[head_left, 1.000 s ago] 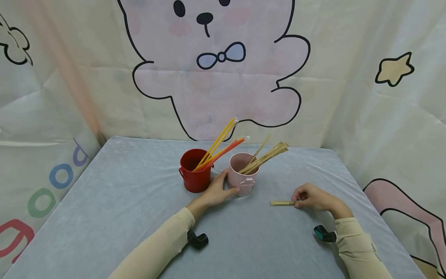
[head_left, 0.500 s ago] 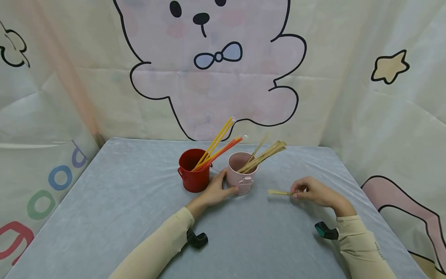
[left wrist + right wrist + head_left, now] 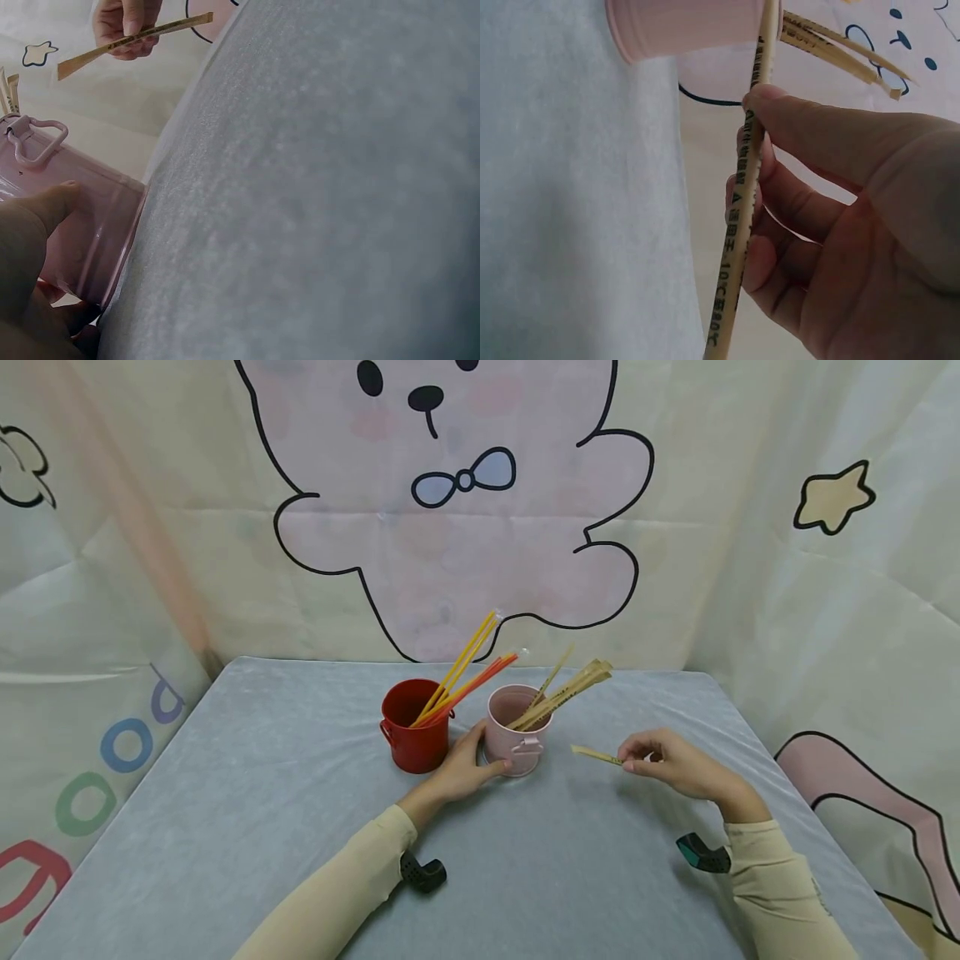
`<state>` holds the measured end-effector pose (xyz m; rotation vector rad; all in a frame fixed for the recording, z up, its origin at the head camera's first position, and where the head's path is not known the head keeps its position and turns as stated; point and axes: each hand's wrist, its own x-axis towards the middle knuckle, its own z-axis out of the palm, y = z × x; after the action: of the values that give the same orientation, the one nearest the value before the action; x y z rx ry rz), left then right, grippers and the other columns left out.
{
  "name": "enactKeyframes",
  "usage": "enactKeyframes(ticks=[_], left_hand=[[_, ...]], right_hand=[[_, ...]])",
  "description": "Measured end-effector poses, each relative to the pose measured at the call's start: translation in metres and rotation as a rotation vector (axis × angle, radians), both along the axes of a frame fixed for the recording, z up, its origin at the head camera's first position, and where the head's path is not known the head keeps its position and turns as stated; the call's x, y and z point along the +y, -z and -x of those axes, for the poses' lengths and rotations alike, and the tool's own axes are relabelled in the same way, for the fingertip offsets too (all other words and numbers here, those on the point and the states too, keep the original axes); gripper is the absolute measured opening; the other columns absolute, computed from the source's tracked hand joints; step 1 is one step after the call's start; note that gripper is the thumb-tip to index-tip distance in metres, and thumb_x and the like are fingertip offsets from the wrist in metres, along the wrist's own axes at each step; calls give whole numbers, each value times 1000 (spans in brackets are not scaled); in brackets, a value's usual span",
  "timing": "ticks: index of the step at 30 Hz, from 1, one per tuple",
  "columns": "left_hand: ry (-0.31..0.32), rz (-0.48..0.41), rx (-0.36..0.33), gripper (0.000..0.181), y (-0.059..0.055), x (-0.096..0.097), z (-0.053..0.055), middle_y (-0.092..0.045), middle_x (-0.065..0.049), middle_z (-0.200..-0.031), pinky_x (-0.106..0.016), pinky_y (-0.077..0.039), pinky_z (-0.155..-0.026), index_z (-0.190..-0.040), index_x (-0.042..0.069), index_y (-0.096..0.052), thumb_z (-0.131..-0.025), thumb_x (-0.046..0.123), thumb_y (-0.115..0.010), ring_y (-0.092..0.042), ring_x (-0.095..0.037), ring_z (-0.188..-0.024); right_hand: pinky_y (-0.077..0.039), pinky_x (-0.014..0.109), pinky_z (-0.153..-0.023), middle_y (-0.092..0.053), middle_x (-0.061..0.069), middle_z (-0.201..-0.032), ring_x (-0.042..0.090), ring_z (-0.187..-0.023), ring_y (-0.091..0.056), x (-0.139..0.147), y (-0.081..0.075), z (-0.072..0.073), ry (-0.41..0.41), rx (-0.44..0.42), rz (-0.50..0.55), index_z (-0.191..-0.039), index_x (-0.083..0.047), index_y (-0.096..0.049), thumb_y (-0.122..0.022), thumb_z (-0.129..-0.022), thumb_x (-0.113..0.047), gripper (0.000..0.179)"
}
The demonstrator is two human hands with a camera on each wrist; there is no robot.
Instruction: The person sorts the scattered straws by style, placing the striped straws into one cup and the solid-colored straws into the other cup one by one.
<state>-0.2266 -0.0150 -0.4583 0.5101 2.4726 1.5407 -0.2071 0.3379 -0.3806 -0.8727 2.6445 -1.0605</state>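
Note:
My left hand (image 3: 456, 772) rests around the lower left side of a small pink bucket (image 3: 500, 745), thumb along its front and fingers behind. Several paper-wrapped straws (image 3: 568, 693) lean out of that bucket to the right. Right of it, my right hand (image 3: 675, 767) pinches one more wrapped straw (image 3: 595, 754) between thumb and fingers, above the table and apart from the bucket. Dark print runs along this wrapped straw (image 3: 737, 232) in the right wrist view. The left wrist view shows my thumb (image 3: 56, 202) against the bucket's wall, below its wire handle.
A red bucket (image 3: 417, 748) stands just left of my left hand, with yellow straws (image 3: 459, 670) and orange straws (image 3: 480, 683) leaning right out of it. A grey-blue cloth (image 3: 547, 877) covers the table. A printed curtain (image 3: 480, 560) hangs behind.
My right hand has lifted the wrapped straw off the table and moved it up and slightly left, nearer the pink bucket; its free end now tilts up. My left hand stays on the bucket.

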Motion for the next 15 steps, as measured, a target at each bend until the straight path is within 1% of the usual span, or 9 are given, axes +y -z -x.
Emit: enactKeyframes(ticks=[4,8,12,15], left_hand=[[-1,12,-4,82,-1,0,1,-34,-6,-165,-50,-23,-127,-159,16,-29,-92,34,-73,-27,-24,-156],[6,8,-5,82,-1,0,1,-34,-7,-165,-51,-23,-127,-159,15,-29,-92,35,-73,-27,-26,-156],[-1,-11,-6,81,0,-1,1,-36,-8,-164,-52,-24,-127,-158,15,-31,-92,32,-73,-28,-26,-155],[1,-14,15,79,2,0,1,-38,-9,-162,-53,-25,-126,-157,14,-32,-92,31,-73,-30,-27,-154]], right_hand=[[-49,23,-70,-70,7,-89,-1,-84,-60,-3,-5,-3,39,46,-3,-97,-8,-71,-66,-96,-7,5],[-49,23,-72,-70,-5,-92,-1,-85,-61,-6,-11,-5,69,111,13,-99,-11,-71,-65,-97,-5,9],[-51,20,-73,-68,-12,-94,1,-84,-62,-10,-18,-7,79,177,68,-101,-11,-71,-64,-96,-1,13],[-51,17,-74,-67,-17,-97,1,-85,-62,-12,-23,-11,87,208,128,-104,-8,-71,-64,-96,2,14]])
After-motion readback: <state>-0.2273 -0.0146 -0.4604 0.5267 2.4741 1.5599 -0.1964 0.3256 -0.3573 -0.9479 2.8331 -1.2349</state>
